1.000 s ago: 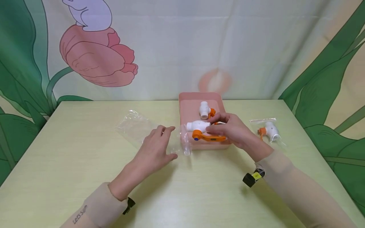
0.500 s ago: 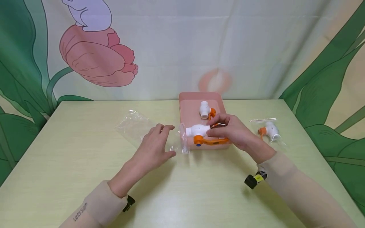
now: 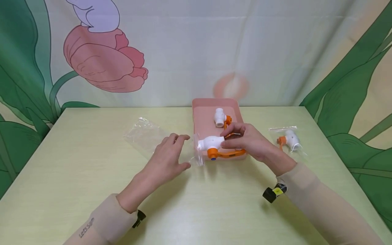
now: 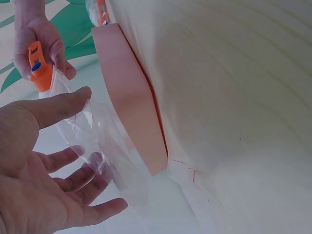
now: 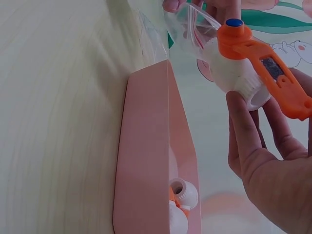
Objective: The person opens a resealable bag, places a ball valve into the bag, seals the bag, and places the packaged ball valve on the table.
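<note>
In the head view my right hand (image 3: pixel 249 141) pinches one end of a white ball valve (image 3: pixel 211 142) with an orange lever handle, above the near end of a pink tray (image 3: pixel 226 158). The valve's other end is at the mouth of a clear zip bag (image 3: pixel 198 154) and overlaps it. My left hand (image 3: pixel 166 156) has its thumb and fingers spread apart. In the left wrist view, the bag (image 4: pixel 90 124) stretches across this hand, the thumb and fingertips touching the film. The right wrist view shows the valve's hollow end (image 5: pixel 257 100) between my right fingers and thumb.
Another white valve (image 3: pixel 219 117) with an orange handle lies in the tray. A bagged valve (image 3: pixel 291 141) lies to the tray's right. Clear plastic film (image 3: pixel 142 134) lies flat on the table left of the tray. A printed curtain (image 3: pixel 171 51) hangs behind the table.
My right hand has brought the valve slightly nearer and leftward, so its far end now overlaps the bag's mouth. The left hand has barely moved and keeps its fingers spread.
</note>
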Tool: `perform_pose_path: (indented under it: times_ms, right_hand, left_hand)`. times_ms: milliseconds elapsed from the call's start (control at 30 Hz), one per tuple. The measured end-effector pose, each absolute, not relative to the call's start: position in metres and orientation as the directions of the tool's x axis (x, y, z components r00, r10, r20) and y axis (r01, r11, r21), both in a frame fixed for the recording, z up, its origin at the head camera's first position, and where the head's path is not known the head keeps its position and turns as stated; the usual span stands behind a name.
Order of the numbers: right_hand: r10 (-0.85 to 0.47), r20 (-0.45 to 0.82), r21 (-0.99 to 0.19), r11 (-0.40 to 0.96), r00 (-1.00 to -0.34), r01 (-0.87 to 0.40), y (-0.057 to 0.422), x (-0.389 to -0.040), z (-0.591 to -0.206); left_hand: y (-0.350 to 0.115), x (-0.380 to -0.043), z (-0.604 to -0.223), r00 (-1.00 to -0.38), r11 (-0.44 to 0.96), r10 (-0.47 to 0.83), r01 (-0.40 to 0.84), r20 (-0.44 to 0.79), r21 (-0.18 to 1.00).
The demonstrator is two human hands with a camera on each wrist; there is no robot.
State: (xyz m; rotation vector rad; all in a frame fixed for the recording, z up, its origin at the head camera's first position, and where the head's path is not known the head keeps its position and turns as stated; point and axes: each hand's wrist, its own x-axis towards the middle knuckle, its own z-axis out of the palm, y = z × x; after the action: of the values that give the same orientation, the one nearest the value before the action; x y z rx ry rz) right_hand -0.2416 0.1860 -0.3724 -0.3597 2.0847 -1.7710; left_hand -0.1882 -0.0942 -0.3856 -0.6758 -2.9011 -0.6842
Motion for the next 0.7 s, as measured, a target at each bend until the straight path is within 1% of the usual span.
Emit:
perform_pose_path:
  times_ms: [367,700]
  right_hand:
    - [-0.427,-0.119,-0.981,0.192,-0.896,0.039,0.1855,-0.2393,-0.3716]
    - [-0.453,-0.096,-0.979,0.205,-0.886,0.000,0.1814,-0.2358,-0.3702]
  left_hand:
    - [-0.0911,-0.1882,-0.3865,-0.917,0.790,0.390,0.382,0.087,0.480]
    - [-0.0880,-0.1886,-0.3856,-0.912,0.790,0.399,0.394,0.094,0.470]
